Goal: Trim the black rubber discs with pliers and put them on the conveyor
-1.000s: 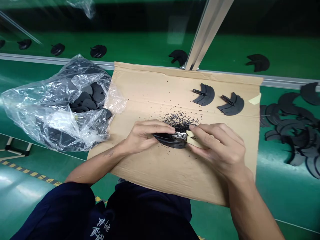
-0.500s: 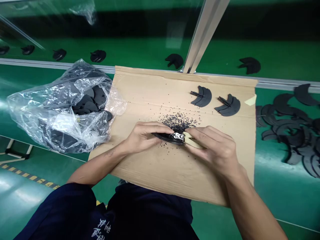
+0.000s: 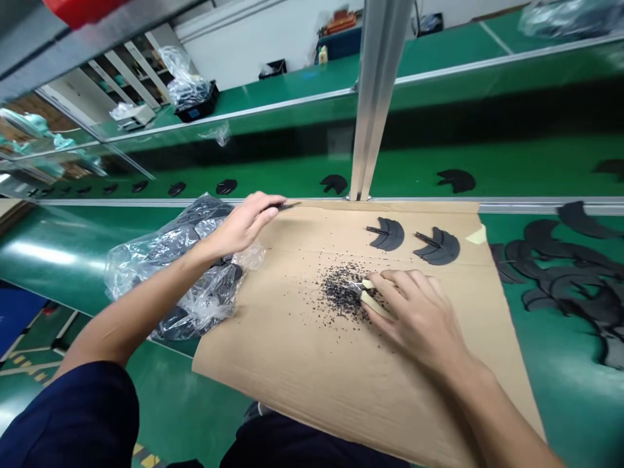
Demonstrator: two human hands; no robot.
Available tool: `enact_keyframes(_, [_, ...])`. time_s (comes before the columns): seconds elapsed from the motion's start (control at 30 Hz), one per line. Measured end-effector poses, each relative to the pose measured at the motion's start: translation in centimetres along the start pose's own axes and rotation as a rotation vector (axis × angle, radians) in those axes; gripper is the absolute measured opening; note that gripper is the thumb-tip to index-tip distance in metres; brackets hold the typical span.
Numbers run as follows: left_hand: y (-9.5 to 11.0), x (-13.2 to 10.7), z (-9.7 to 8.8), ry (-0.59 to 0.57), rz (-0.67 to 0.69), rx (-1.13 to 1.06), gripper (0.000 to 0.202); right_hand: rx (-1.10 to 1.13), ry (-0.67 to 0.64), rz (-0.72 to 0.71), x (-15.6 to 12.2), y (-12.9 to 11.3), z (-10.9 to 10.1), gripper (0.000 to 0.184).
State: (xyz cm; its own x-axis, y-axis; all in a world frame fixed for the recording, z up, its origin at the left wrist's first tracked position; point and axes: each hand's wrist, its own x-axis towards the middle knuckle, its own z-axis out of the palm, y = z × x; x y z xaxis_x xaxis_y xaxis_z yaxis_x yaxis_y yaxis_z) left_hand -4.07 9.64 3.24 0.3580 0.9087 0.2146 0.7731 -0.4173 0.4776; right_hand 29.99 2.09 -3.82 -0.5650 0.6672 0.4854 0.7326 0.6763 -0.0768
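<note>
Left hand [image 3: 241, 225] pinches a thin black rod [image 3: 288, 206], upper centre, mostly hidden; right hand [image 3: 416, 320] pinches a pale beige strip [image 3: 374, 304], its tip blurred.

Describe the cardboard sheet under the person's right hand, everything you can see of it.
The flattened corrugated cardboard sheet is plain tan, creased across, and lies on the green work surface, its far edge along a metal rail. A strip of pale tape sits near its far right corner. Two black crescent-shaped pieces rest on it, with a patch of black crumbs scattered mid-sheet. The right hand rests on it beside the crumbs, and a clear plastic bag meets its left edge.
</note>
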Motion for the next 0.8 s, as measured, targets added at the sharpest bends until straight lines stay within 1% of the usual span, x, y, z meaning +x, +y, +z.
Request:
enact_keyframes(0.07, [-2.6,3.6,0.3,0.035,-0.045,0.207,0.045,0.02,0.013,0.009,0.0,-0.2,0.0,0.024])
enact_keyframes(0.1, [-3.8,5.3,0.7,0.012,-0.098,0.274,0.046,0.037,0.009,0.013,-0.1,-0.2,0.0,0.024])
enact_keyframes(0.13, [-4.9,6.8,1.1,-0.025,-0.152,0.316,0.047,0.057,0.001,0.018,-0.1,-0.3,0.0,0.024])
enact_keyframes(0.2, [-6.5,9.1,2.0,-0.065,-0.21,0.341,0.044,0.084,-0.012,0.029,-0.2,-0.3,0.1,0.023])
enact_keyframes(0.27, [-7.3,10.8,3.0,-0.084,-0.252,0.341,0.037,0.083,-0.006,0.039,-0.3,-0.3,0.2,0.023])
enact_keyframes(0.37, [-6.8,12.8,5.4,-0.08,-0.292,0.322,0.033,0.078,-0.001,0.038,-0.4,-0.2,0.2,0.024])
enact_keyframes(0.5, [-4.3,14.9,9.6,-0.078,-0.279,0.225,0.035,0.124,-0.008,0.039,-0.4,-0.2,0.5,0.026])
enact_keyframes(0.57, [-3.2,15.4,10.9,-0.06,-0.288,0.186,0.036,0.133,0.003,0.05,-0.4,-0.2,0.7,0.028])
enact_keyframes(0.6, [-2.8,15.5,11.1,-0.042,-0.298,0.173,0.037,0.132,0.015,0.055,-0.5,-0.1,0.8,0.029])
enact_keyframes(0.67, [-2.4,15.2,10.5,0.008,-0.314,0.147,0.035,0.137,0.048,0.059,-0.5,0.1,1.1,0.029])
enact_keyframes(0.73, [-2.1,14.0,8.9,0.051,-0.306,0.114,0.029,0.176,0.097,0.069,-0.6,0.2,1.2,0.026])
enact_keyframes(0.8, [-1.6,11.8,7.3,0.065,-0.265,0.067,0.028,0.252,0.157,0.085,-0.5,0.2,1.2,0.024])
